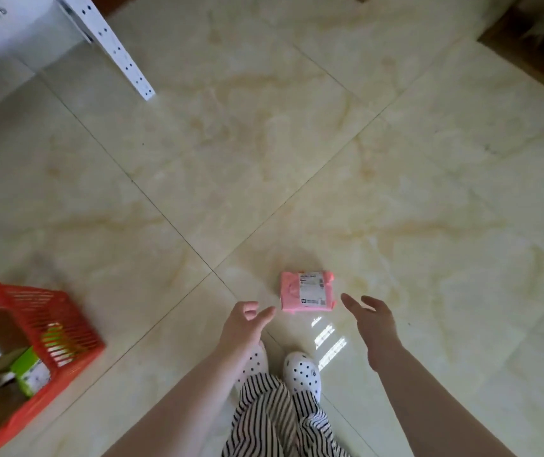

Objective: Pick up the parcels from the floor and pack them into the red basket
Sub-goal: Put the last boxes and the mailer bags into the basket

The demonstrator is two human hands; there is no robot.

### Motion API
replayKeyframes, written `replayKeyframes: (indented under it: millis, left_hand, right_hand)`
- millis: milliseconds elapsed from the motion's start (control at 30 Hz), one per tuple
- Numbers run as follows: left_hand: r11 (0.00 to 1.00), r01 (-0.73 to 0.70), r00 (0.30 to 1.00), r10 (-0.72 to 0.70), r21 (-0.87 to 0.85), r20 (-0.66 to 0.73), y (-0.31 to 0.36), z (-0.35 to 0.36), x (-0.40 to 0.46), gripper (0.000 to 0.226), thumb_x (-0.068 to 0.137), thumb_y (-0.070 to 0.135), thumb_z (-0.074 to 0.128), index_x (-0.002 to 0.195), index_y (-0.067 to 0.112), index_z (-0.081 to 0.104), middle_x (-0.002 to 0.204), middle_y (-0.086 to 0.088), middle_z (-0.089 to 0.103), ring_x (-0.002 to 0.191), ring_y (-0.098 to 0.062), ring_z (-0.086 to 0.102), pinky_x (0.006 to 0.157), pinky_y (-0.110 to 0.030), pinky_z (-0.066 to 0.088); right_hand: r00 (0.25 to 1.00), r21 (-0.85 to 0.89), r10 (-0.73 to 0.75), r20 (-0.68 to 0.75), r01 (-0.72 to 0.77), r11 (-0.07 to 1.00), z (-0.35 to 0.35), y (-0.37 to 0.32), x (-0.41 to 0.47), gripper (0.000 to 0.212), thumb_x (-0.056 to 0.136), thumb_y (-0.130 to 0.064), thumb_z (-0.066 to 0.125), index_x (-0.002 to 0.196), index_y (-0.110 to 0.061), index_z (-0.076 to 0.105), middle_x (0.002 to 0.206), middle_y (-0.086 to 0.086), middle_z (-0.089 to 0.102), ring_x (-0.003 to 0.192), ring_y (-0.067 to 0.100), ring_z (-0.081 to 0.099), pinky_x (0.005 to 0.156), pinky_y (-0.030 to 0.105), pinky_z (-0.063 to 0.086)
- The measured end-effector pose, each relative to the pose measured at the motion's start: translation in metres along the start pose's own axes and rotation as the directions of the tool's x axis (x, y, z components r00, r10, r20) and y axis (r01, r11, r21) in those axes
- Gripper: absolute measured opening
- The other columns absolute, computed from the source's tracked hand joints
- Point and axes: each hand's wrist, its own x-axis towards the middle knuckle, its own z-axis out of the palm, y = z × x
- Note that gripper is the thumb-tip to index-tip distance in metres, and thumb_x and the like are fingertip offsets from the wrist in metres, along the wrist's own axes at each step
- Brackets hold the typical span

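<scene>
A small pink parcel (306,291) with a white label lies flat on the tiled floor just ahead of my feet. My left hand (244,324) hovers a little to its left, fingers apart and empty. My right hand (372,319) hovers to its right, also spread and empty. Neither hand touches the parcel. The red basket (76,338) stands on the floor at the lower left, partly cut off by the frame edge. It holds several parcels, brown boxes with white labels and a green box (31,371).
A white perforated shelf post (115,49) and shelf stand at the upper left. A brown cardboard box (534,37) sits at the upper right corner. My white dotted shoes (302,371) and striped trousers are below the parcel. Glossy marble tiles cover the floor.
</scene>
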Motion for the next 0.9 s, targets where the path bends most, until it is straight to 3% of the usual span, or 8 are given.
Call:
replayKeyframes:
  millis: [100, 267, 433, 533, 600, 633, 733, 900]
  left_hand:
    - [0.999, 0.033, 0.999, -0.032, 0.026, -0.036, -0.011, 0.017, 0.048, 0.055, 0.095, 0.043, 0.051, 0.139, 0.01, 0.044, 0.137, -0.006, 0.054, 0.125, -0.022, 0.051, 0.103, -0.031, 0.034]
    - [0.996, 0.056, 0.998, -0.054, 0.063, -0.038, -0.043, 0.056, 0.136, 0.062, 0.095, 0.044, 0.05, 0.144, 0.01, 0.037, 0.147, -0.009, 0.045, 0.129, -0.024, 0.048, 0.1, -0.031, 0.035]
    - [0.99, 0.139, 0.99, -0.138, 0.036, -0.023, -0.079, 0.093, 0.208, 0.064, 0.095, 0.047, 0.049, 0.146, 0.013, 0.031, 0.145, -0.011, 0.044, 0.116, -0.023, 0.051, 0.084, -0.026, 0.035]
    - [0.978, 0.208, 0.977, -0.208, 0.016, 0.046, -0.09, 0.108, 0.241, 0.056, 0.097, 0.047, 0.044, 0.14, 0.012, 0.038, 0.119, -0.007, 0.06, 0.097, -0.023, 0.061, 0.084, -0.031, 0.047]
    - [0.977, 0.211, 0.976, -0.21, -0.013, 0.066, -0.087, 0.111, 0.249, 0.046, 0.098, 0.043, 0.043, 0.133, 0.013, 0.042, 0.096, 0.0, 0.063, 0.078, -0.015, 0.062, 0.067, -0.028, 0.054]
    - [0.979, 0.198, 0.979, -0.195, -0.058, 0.058, -0.084, 0.109, 0.249, 0.044, 0.098, 0.041, 0.045, 0.132, 0.012, 0.043, 0.099, -0.002, 0.064, 0.08, -0.017, 0.065, 0.064, -0.032, 0.056]
    - [0.988, 0.087, 0.991, -0.099, -0.128, -0.089, -0.064, 0.09, 0.226, 0.045, 0.095, 0.036, 0.053, 0.131, 0.014, 0.04, 0.125, -0.014, 0.053, 0.101, -0.032, 0.063, 0.079, -0.046, 0.059]
    - [0.937, -0.156, 0.981, 0.11, -0.312, -0.162, -0.008, 0.017, 0.142, 0.02, 0.092, 0.027, 0.061, 0.104, 0.025, 0.044, 0.113, -0.007, 0.065, 0.093, -0.023, 0.07, 0.083, -0.045, 0.059]
  right_hand:
    - [1.0, -0.027, -0.002, 0.0, 0.002, 1.0, 0.005, 0.02, 0.042, 0.069, 0.081, -0.037, 0.074, 0.139, -0.017, 0.044, 0.143, 0.014, 0.046, 0.127, 0.032, 0.046, 0.102, 0.045, 0.036]
    - [1.0, -0.033, 0.002, 0.015, -0.002, 0.999, 0.03, 0.061, 0.117, 0.069, 0.086, -0.038, 0.069, 0.146, -0.021, 0.038, 0.148, 0.017, 0.041, 0.132, 0.034, 0.044, 0.106, 0.047, 0.034]
    - [0.999, -0.026, 0.036, 0.025, -0.035, 0.999, 0.061, 0.093, 0.183, 0.062, 0.095, -0.036, 0.056, 0.149, -0.019, 0.032, 0.149, 0.015, 0.042, 0.132, 0.035, 0.043, 0.106, 0.048, 0.034]
    - [0.997, -0.04, 0.041, 0.068, -0.039, 0.998, 0.082, 0.103, 0.207, 0.048, 0.098, -0.034, 0.049, 0.141, -0.014, 0.044, 0.131, 0.017, 0.058, 0.12, 0.04, 0.054, 0.103, 0.052, 0.042]
    - [0.995, -0.019, 0.017, 0.1, -0.015, 1.0, 0.095, 0.102, 0.212, 0.036, 0.099, -0.025, 0.049, 0.129, -0.006, 0.053, 0.112, 0.021, 0.065, 0.109, 0.043, 0.06, 0.097, 0.057, 0.048]
    - [0.996, 0.001, -0.001, 0.089, 0.001, 1.0, 0.099, 0.1, 0.21, 0.033, 0.098, -0.02, 0.05, 0.125, -0.003, 0.055, 0.108, 0.022, 0.065, 0.104, 0.043, 0.062, 0.094, 0.056, 0.05]
    - [0.996, 0.093, -0.074, 0.055, 0.069, 0.993, 0.109, 0.08, 0.179, 0.021, 0.096, -0.013, 0.053, 0.114, -0.005, 0.062, 0.096, 0.013, 0.068, 0.088, 0.034, 0.065, 0.082, 0.046, 0.057]
    - [0.973, 0.194, -0.218, 0.081, 0.199, 0.961, 0.12, 0.02, 0.082, 0.01, 0.093, -0.015, 0.06, 0.095, -0.022, 0.067, 0.09, 0.004, 0.07, 0.093, 0.032, 0.068, 0.084, 0.048, 0.058]
